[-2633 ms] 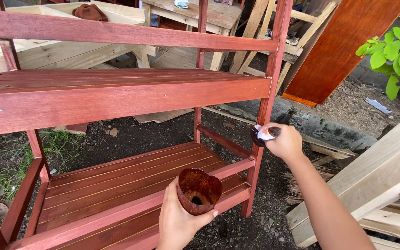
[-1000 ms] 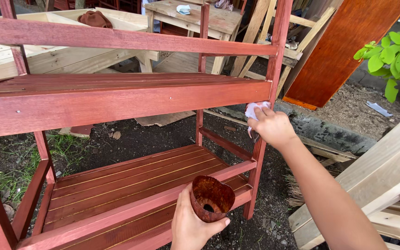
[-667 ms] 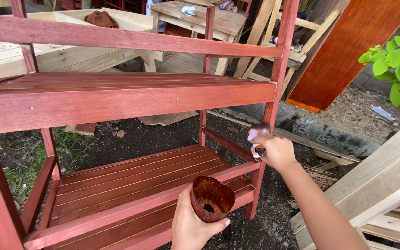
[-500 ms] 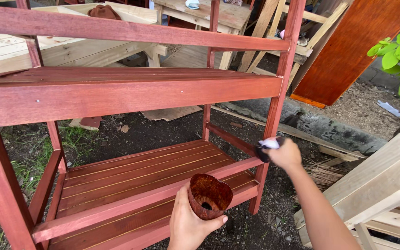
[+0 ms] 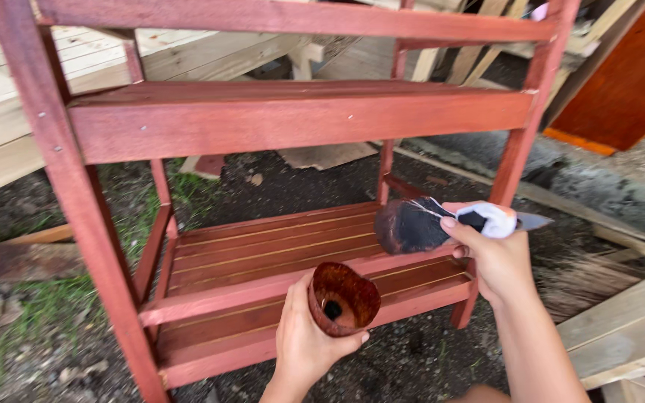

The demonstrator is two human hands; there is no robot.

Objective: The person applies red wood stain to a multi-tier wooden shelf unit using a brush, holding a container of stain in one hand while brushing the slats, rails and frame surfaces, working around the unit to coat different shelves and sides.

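A person's left hand [image 5: 309, 345] grips a small stain-darkened cup [image 5: 341, 298] in front of a red-stained wooden shelf unit [image 5: 285, 123], its fingers wrapped around the cup's wall and its thumb along the near side; the cup tilts so its open mouth faces the camera, showing a dark pool at the bottom. The cup hangs just in front of the shelf unit's bottom slatted shelf [image 5: 263, 254], near the shelf's front rail. To the right of the cup and slightly higher, the right hand [image 5: 496, 257] is closed tight around the pale handle of a paintbrush [image 5: 442, 222], whose dark, wet bristles point left toward the middle of the shelf unit and hover above the bottom shelf's right half, apart from the cup. The hand sits just in front of the shelf unit's front right post [image 5: 520, 149]. The middle shelf [image 5: 293, 112] spans the frame above both hands. Behind the shelf unit lie pale unfinished timber boards [image 5: 54, 67]; to its right leans a reddish-brown panel [image 5: 628, 82], and stacked light planks [image 5: 621, 336] rest at the lower right. Dark soil [image 5: 412, 358] and patches of grass [image 5: 39, 306] lie beneath the shelf unit.
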